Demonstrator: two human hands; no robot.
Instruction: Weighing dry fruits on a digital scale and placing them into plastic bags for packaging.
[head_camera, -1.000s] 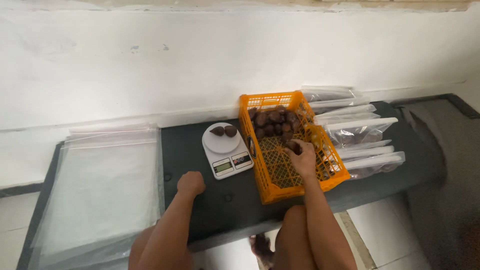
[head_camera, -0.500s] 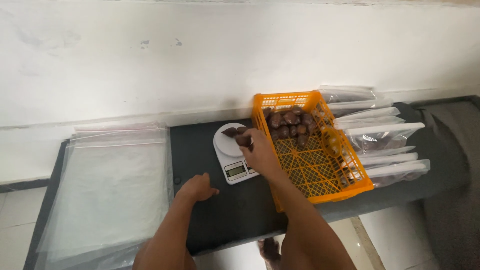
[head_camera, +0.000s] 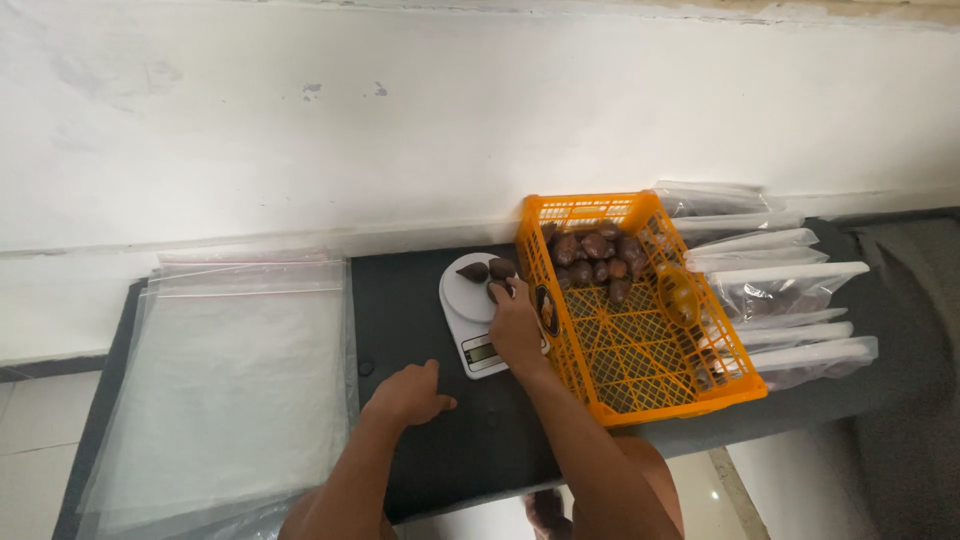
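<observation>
Head view: nearest, the left hand (head_camera: 410, 395) lies flat and empty on the black padded bench (head_camera: 420, 300), fingers spread wider than half a second ago. At one o'clock from it, the right hand (head_camera: 515, 325) has pushed further over the white round-plate kitchen scale (head_camera: 475, 300), fingertips seemingly pinching a third dark brown scaly fruit (head_camera: 497, 290) beside two others. Beyond, at three o'clock, sits the orange plastic lattice crate (head_camera: 640, 330).

Stack of clear plastic bags (head_camera: 235, 380) at left on the dark bench (head_camera: 400, 300), small white kitchen scale (head_camera: 478, 310) right of it carrying brown scaly fruits (head_camera: 487, 270), orange plastic crate (head_camera: 640, 320) just right of the scale with more fruit at its far end, filled clear bags (head_camera: 780, 290) right of the crate.
</observation>
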